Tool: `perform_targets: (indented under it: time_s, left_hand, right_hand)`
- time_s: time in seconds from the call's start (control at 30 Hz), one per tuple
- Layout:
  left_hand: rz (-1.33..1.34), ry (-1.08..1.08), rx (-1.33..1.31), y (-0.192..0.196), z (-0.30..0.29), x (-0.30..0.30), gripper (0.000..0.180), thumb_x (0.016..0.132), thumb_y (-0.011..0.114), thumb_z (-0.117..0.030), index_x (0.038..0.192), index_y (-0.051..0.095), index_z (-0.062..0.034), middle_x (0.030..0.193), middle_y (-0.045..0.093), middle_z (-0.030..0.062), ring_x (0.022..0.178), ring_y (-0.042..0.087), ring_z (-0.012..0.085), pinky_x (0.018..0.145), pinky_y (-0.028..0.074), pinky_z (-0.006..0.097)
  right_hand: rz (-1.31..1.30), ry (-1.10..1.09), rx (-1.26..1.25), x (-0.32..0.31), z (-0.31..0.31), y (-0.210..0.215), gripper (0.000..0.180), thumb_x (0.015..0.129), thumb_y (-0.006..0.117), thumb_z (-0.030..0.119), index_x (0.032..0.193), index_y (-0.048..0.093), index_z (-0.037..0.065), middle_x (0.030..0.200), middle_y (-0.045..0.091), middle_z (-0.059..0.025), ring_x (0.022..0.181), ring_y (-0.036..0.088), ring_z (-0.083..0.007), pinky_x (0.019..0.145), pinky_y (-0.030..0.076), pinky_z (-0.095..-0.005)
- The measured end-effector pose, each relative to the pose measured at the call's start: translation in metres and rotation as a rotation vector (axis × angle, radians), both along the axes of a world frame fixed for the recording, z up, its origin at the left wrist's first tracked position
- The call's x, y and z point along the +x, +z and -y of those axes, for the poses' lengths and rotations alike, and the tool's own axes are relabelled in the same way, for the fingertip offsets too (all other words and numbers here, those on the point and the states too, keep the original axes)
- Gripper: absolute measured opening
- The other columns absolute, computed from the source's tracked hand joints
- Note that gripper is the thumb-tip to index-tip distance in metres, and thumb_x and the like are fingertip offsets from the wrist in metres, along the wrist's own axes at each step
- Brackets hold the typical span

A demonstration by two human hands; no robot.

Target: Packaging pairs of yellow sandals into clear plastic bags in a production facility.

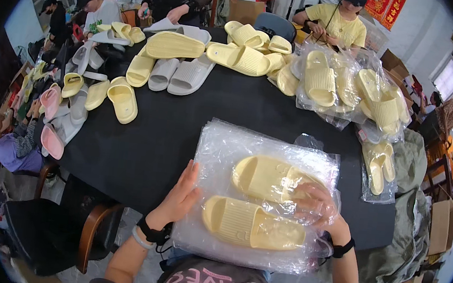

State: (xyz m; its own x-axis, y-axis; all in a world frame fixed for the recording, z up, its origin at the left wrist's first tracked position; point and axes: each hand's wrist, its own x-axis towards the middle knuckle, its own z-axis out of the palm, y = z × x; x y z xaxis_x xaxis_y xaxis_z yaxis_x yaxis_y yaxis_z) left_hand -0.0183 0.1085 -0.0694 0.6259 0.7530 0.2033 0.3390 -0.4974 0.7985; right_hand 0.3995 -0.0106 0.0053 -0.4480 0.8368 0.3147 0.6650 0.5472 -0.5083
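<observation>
- Near the front edge of the black-topped table (173, 122), a pale-yellow, ribbed-strap slipper pair (237, 221) lies on a flat stack of clear plastic bags (221, 138); bagging looks under way, though I cannot tell whether both are fully inside.
- The left hand (177, 200) is at the stack's left edge, fingers straight and near together, thumb apart, clamped on nothing.
- The right hand (316, 203) shows through glossy film at the farther slipper's heel; whether its fingers grip, I cannot tell.
- By the right edge, a film-wrapped yellow pair (378, 166) seems done.
- Along the left edge, pink foam slippers (51, 142) lie unbagged.
- At the far right corner, more bagged yellow slippers (321, 85) seem finished.
- Toward the far edge, loose yellow slippers (176, 45) and smooth grey slippers (192, 77) seem left to bag.
</observation>
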Motion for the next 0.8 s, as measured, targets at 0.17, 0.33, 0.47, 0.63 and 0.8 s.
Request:
perform_targets:
  time_s: [0.17, 0.33, 0.47, 0.63, 0.8]
  left_hand:
    - [0.056, 0.0, -0.017, -0.01, -0.005, -0.003, 0.064, 0.101, 0.045, -0.012, 0.157, 0.016, -0.0018, 0.161, 0.014, 0.0282, 0.15, 0.016, 0.0402, 0.121, 0.017, 0.043]
    - [0.057, 0.05, -0.021, -0.009, -0.002, 0.001, 0.062, 0.101, 0.045, -0.01, 0.157, 0.02, -0.0029, 0.16, 0.019, 0.0285, 0.149, 0.021, 0.0397, 0.12, 0.021, 0.041]
    - [0.004, 0.081, 0.025, -0.008, 0.001, 0.004, 0.058, 0.102, 0.045, -0.011, 0.156, 0.025, -0.0054, 0.159, 0.021, 0.0286, 0.148, 0.025, 0.0406, 0.118, 0.026, 0.041]
    - [-0.025, 0.076, 0.042, -0.008, 0.001, 0.003, 0.056, 0.103, 0.045, -0.014, 0.156, 0.027, -0.0052, 0.159, 0.021, 0.0289, 0.147, 0.026, 0.0405, 0.118, 0.026, 0.041]
    - [-0.096, 0.083, 0.093, -0.005, 0.001, 0.005, 0.058, 0.103, 0.045, -0.017, 0.155, 0.026, -0.0022, 0.159, 0.022, 0.0275, 0.148, 0.026, 0.0389, 0.118, 0.026, 0.041]
  right_hand:
    - [-0.481, 0.026, -0.374, 0.016, 0.023, 0.011, 0.075, 0.086, 0.062, 0.061, 0.126, 0.064, -0.002, 0.135, 0.059, -0.02, 0.127, 0.053, -0.0385, 0.107, 0.04, -0.0494]
    - [-1.238, 0.162, -0.878, 0.047, 0.065, -0.001, 0.118, 0.08, 0.025, 0.092, 0.125, 0.059, -0.012, 0.111, 0.063, -0.0393, 0.093, 0.068, -0.0474, 0.079, 0.055, -0.0534]
    - [-1.478, 0.11, -0.592, 0.044, 0.066, -0.02, 0.12, 0.078, 0.019, 0.094, 0.116, 0.066, -0.009, 0.092, 0.064, -0.0413, 0.062, 0.069, -0.0394, 0.05, 0.056, -0.0398]
    - [-1.172, -0.433, -0.49, 0.016, 0.068, 0.01, 0.044, 0.101, 0.052, 0.023, 0.061, 0.054, 0.003, 0.058, 0.055, -0.0103, 0.052, 0.056, -0.0221, 0.049, 0.044, -0.0327]
    - [-1.301, -0.334, -0.286, 0.016, 0.074, 0.005, 0.043, 0.102, 0.05, 0.028, 0.068, 0.057, 0.002, 0.07, 0.059, -0.0139, 0.061, 0.06, -0.0226, 0.056, 0.046, -0.0321]
